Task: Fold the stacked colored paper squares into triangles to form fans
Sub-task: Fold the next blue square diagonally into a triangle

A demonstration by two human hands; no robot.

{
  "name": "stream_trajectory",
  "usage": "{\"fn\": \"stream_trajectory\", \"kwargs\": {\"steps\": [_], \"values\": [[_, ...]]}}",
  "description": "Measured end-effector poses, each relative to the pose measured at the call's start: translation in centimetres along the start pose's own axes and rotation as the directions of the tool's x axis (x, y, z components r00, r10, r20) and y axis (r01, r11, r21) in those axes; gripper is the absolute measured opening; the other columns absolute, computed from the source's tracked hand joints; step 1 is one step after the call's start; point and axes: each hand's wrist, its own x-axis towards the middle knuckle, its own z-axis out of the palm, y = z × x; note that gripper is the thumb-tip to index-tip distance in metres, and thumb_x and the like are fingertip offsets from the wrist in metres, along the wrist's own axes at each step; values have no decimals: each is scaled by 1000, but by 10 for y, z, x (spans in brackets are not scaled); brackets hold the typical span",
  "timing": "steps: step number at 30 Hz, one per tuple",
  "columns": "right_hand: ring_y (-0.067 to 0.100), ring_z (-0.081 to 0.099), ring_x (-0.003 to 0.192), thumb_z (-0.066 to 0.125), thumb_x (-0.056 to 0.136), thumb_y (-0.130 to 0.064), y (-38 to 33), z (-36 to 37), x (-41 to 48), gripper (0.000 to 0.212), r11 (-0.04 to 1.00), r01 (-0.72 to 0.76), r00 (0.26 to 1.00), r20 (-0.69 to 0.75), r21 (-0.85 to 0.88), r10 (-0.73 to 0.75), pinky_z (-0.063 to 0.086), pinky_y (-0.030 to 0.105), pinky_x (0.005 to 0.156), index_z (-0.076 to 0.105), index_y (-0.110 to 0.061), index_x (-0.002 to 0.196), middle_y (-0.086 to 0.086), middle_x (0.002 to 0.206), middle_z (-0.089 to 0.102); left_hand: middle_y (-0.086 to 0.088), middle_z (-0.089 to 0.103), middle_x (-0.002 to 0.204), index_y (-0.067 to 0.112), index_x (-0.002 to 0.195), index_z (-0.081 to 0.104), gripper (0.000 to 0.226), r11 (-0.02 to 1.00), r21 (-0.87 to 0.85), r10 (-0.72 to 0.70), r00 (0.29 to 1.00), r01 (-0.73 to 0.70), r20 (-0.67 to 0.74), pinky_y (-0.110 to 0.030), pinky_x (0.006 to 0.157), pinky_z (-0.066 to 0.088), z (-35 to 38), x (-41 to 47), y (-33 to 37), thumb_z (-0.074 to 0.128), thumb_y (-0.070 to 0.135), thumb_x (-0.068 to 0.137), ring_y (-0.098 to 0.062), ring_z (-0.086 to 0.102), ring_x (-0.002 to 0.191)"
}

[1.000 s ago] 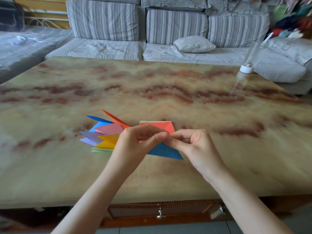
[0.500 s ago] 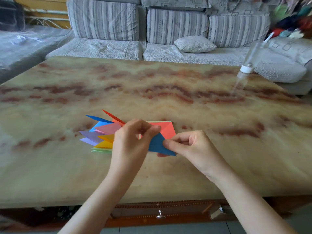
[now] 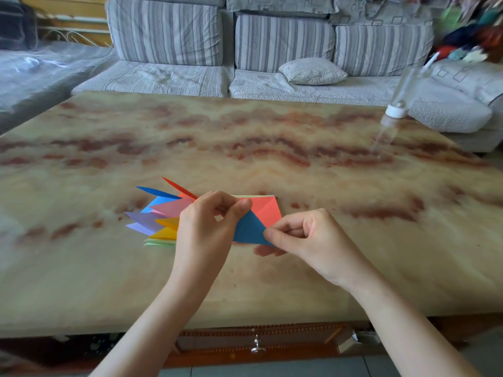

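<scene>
A marbled table point(image 3: 272, 148) bears fanned paper triangles point(image 3: 160, 219), red squares point(image 3: 268, 210), a clear bottle point(image 3: 395, 111)

Matt paper triangle point(image 3: 249, 227), glossy marble table point(image 3: 272, 148)

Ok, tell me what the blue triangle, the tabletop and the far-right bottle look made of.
The blue triangle: thin matte paper; crisp fold, sharp edges. The tabletop: polished marble or a stone-look imitation; glossy, red-brown veining, mirrors the bottle. The bottle: clear, likely plastic, possibly glass; the sofa shows through it.
</scene>
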Motion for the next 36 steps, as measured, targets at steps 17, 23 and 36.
{"fn": "stream_trajectory", "kwargs": {"steps": [17,23,36], "values": [[21,70,96,54,86,15,0,-15,-3,30,984,-130,972,210,123,102,55,28,87,68,2,109,15,99,73,10,59,58,18,67,65,21,999,-25,-27,1000,27,1,-11,54,37,-7,7,-4,65,27,86,0,49,57],[15,69,97,53,89,0,1,-15,1,25,987,-57,998,14,147,56,54,29,89,69,-8,107,4,102,74,19,58,50,24,61,62,23,999,-54,-6,999,9,47,-9,52,37,-5,4,0,68,26,83,3,52,52],[11,65,68,70,81,-6,6,2,6,9,993,55,992,-118,100,-44,47,17,67,69,-1,73,9,70,71,9,66,66,20,70,65,16,997,13,78,997,-78,9,-13,61,40,0,-1,-3,66,25,85,-3,58,66]]}}
